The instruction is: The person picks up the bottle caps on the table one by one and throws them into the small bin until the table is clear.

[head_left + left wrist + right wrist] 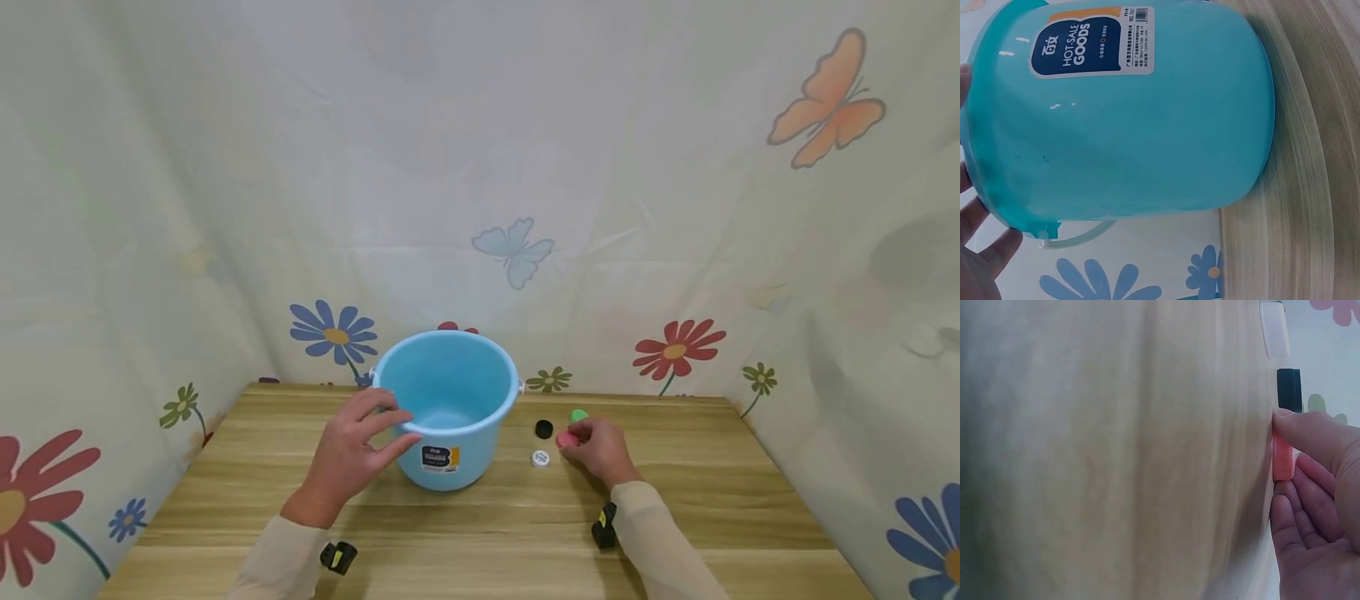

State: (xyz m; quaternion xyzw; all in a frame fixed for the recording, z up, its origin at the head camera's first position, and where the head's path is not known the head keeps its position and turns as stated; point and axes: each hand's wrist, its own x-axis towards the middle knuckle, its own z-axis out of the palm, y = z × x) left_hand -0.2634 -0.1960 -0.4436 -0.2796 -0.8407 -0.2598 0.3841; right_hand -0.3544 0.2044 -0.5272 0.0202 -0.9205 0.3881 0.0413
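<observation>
A light blue bucket [450, 450] with a label stands upright on the wooden table. My left hand [356, 446] holds its near left rim, fingers toward the inside and thumb outside. In the left wrist view, the bucket's side [1147, 144] fills much of the frame, and only parts of the fingers [974, 215] show. My right hand [600, 450] pinches a pink bottle cap [1283, 456] between thumb and fingers, low at the tabletop. Near it lie a black cap [543, 429], a white cap [540, 458] and a green cap [579, 415], partly hidden by the hand.
The wooden table [480, 533] ends at a pale cloth backdrop [480, 150] printed with flowers and butterflies. On the bucket's right side sits a handle joint [521, 387]. Each wrist wears a small black device, one of them the left wrist device [339, 557].
</observation>
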